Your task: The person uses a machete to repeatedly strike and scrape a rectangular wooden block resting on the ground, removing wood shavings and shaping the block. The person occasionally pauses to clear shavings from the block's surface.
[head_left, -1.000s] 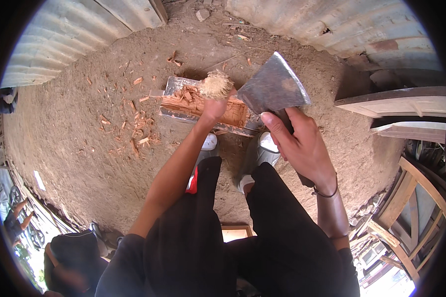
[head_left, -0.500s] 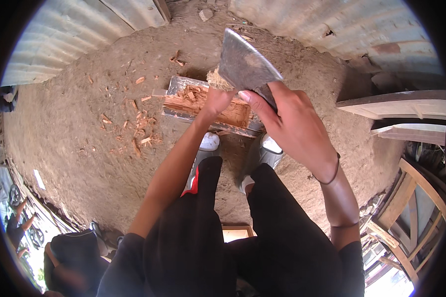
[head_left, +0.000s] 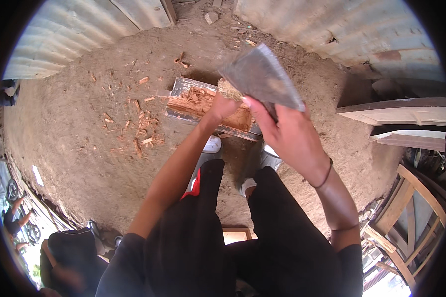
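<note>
My right hand is closed round the handle of an axe, close under its broad grey steel head. The head's flat side lies over the frayed, tan wooden end of a chisel handle; whether they touch I cannot tell. My left hand is wrapped round this chisel and hides its lower part. Below is a wooden block with a long reddish hollow cut into it and worn, dark edges. Loose wood chips lie in the hollow's left end.
Chips are scattered on the dirt floor left of the block. My shoes stand at its near edge. Corrugated metal sheets border the far side. Wooden frames lean at right. Another person is at lower left.
The axe head has shifted right and slightly down in the picture, and turned. My right hand has moved with it; my left hand still grips the chisel over the block.
</note>
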